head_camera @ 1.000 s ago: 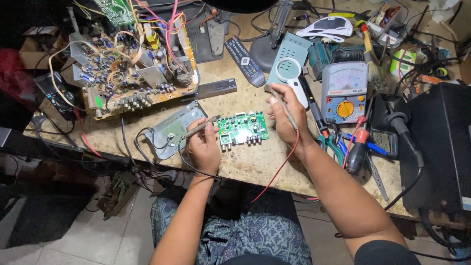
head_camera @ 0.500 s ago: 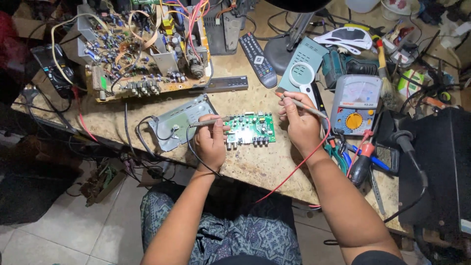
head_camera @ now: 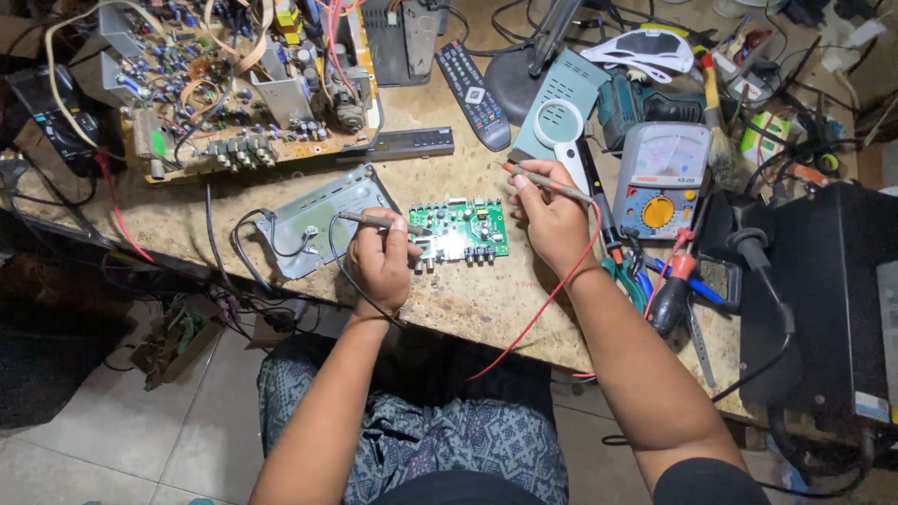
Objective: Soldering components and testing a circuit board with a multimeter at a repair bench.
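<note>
Your left hand [head_camera: 382, 257] fingers grip a slim black-wired probe [head_camera: 369, 219] touching the small green circuit board [head_camera: 460, 231] on the tabletop [head_camera: 486, 299]; your right hand [head_camera: 552, 220] fingers pinch a red-wired probe [head_camera: 547, 183] above it.

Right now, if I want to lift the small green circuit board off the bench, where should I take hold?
Probably pinch the green circuit board by its bare right edge, coming from the right: the left hand and probe crowd its left side, and jacks line the near edge.

A green circuit board [head_camera: 460, 231] lies at the centre; at three o'clock a grey meter [head_camera: 662, 178] (orange dial), a red wire [head_camera: 547, 301] trailing, and blue-patterned trousers [head_camera: 430, 440] at six.
</note>
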